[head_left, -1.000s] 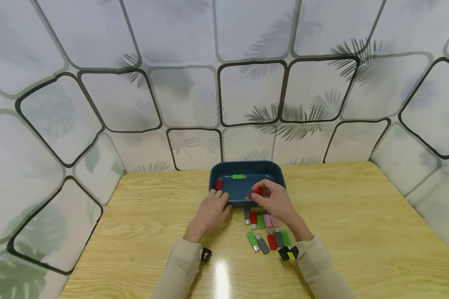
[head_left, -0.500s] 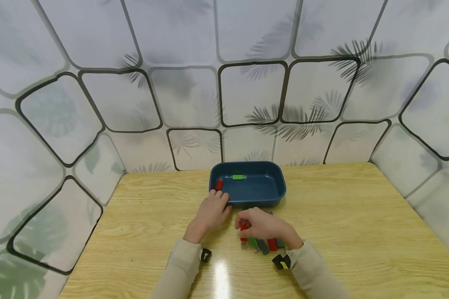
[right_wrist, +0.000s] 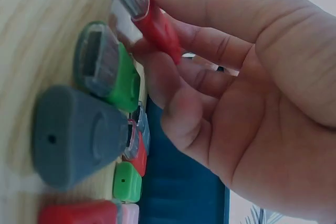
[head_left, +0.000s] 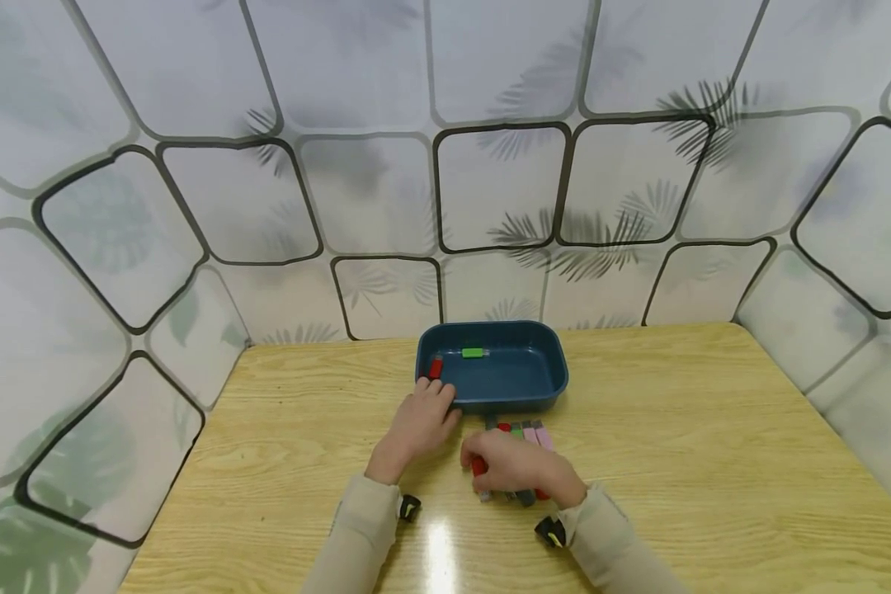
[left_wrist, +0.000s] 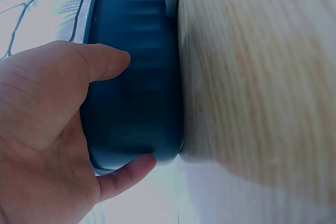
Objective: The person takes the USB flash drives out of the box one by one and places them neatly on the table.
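In the head view my left hand (head_left: 418, 421) grips the front left corner of a dark blue plastic bin (head_left: 520, 406), fingers over its rim and thumb against the outer wall. My right hand (head_left: 518, 464) pinches a red USB flash drive (right_wrist: 158, 31) low over the table, at the left end of the front row. Beside it in the right wrist view lie a green USB flash drive (right_wrist: 125, 80) and a grey one (right_wrist: 79, 136). Inside the bin are a red USB flash drive (head_left: 436, 367) and a green one (head_left: 473, 352).
A back row of USB flash drives, with a pink one (head_left: 543, 436) at its right end, lies between the bin and my right hand, which partly hides it. The wood-grain table (head_left: 713, 462) meets a patterned curtain (head_left: 386, 198) at the back and sides.
My right hand has moved from over the bin, with a red USB flash drive, back and down to the left end of the front row. My left hand and the bin have stayed put.
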Motion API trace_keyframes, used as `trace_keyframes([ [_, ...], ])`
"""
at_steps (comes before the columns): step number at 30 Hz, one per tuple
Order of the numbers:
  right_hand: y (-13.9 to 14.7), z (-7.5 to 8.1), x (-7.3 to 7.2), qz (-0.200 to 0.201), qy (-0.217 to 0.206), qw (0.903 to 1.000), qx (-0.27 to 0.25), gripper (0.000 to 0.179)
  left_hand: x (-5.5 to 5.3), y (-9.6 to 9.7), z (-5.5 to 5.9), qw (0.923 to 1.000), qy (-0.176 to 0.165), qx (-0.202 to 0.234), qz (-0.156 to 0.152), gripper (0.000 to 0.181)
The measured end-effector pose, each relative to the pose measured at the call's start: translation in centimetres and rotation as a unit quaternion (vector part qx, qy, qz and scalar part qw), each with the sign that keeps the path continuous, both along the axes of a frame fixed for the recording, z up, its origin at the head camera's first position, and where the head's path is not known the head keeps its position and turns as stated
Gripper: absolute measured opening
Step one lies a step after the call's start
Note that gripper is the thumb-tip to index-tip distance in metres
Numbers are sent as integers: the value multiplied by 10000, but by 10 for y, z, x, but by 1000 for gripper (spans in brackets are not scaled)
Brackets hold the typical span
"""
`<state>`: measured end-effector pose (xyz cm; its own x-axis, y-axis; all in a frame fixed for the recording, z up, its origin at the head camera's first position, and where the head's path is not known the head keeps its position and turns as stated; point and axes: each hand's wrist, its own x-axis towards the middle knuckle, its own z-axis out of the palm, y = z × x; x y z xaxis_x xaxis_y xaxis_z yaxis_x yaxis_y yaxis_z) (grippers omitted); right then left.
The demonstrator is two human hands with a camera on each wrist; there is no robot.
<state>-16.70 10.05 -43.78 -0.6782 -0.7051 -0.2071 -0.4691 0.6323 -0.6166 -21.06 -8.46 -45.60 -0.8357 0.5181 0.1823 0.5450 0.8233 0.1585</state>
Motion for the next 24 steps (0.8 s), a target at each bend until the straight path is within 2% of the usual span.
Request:
trace_keyframes([
  [8, 0, 1, 4, 14, 218, 9993, 307, 20, 1, 1, 2, 9999, -120, -3, 53, 19],
  [24, 6, 5, 6, 41, 416, 9978, 508, 18, 0, 0, 0, 10000, -37, 49, 0, 17],
])
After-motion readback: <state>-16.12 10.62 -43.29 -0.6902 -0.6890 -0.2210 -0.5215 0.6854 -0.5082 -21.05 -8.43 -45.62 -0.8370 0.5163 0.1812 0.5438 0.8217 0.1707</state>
